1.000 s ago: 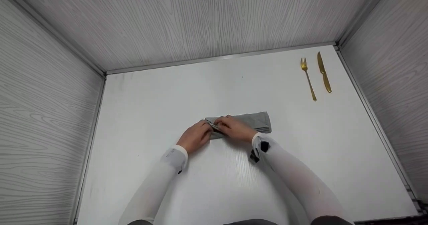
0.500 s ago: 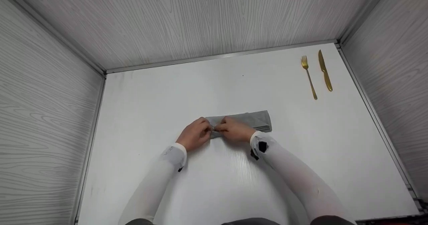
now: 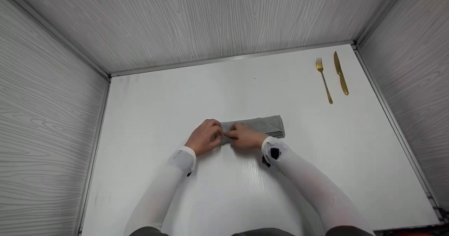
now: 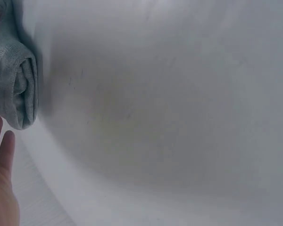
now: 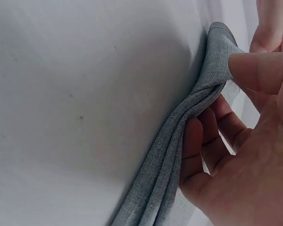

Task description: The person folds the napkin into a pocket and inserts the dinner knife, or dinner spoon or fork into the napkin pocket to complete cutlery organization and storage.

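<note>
A grey cloth napkin (image 3: 266, 124), folded into a long layered strip, lies on the white table. My left hand (image 3: 204, 136) pinches its left end; the left wrist view shows two straighter fingers (image 4: 5, 153) beside the end of the rolled-up fold. Close to it, my right hand (image 3: 246, 137) grips the strip's near edge. In the right wrist view the thumb presses on the napkin (image 5: 167, 141) while the other fingers curl beneath its stacked layers. Both hands hide much of the left end in the head view.
A gold fork (image 3: 324, 81) and a gold knife (image 3: 341, 73) lie side by side at the table's far right. Grey wood-grain panels (image 3: 224, 22) wall in the back and both sides of the table (image 3: 168, 99).
My left hand has shifted slightly away from me and now covers the napkin's far left corner. The right hand's fingers have drawn together at the fold beside it.
</note>
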Demonstrator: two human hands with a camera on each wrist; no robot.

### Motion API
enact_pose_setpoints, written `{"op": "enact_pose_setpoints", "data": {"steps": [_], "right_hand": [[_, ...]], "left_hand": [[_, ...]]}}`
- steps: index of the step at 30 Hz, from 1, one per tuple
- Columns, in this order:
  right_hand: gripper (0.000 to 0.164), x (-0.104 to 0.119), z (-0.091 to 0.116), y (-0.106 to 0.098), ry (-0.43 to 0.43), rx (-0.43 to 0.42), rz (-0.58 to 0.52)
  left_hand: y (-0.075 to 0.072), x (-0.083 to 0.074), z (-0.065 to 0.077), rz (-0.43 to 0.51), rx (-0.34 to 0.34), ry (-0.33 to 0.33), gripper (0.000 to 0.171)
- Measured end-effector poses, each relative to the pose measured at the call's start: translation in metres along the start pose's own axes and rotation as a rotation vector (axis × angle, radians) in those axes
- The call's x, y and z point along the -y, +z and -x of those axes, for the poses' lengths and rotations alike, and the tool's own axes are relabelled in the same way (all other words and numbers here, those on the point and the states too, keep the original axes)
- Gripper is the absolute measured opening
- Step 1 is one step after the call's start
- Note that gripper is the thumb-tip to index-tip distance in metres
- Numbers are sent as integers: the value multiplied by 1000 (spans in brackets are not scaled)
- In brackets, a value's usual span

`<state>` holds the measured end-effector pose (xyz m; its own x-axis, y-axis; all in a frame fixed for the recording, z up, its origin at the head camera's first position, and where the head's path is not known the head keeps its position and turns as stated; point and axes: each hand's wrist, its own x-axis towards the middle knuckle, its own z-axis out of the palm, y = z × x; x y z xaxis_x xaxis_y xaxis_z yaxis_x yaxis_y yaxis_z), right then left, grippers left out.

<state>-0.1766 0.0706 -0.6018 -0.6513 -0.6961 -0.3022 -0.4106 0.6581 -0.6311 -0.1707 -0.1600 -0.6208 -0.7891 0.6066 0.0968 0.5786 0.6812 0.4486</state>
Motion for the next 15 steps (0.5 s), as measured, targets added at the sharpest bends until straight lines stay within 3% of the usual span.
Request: {"op": "enact_pose_setpoints", "data": {"steps": [9, 15], "right_hand": [[51, -5, 2, 0, 23, 24, -132], [47, 0, 1, 1, 7, 27, -19]], "left_hand": [[-3, 0, -4, 43, 58, -23, 8], [-5, -2, -7, 11, 106, -20, 10]]}}
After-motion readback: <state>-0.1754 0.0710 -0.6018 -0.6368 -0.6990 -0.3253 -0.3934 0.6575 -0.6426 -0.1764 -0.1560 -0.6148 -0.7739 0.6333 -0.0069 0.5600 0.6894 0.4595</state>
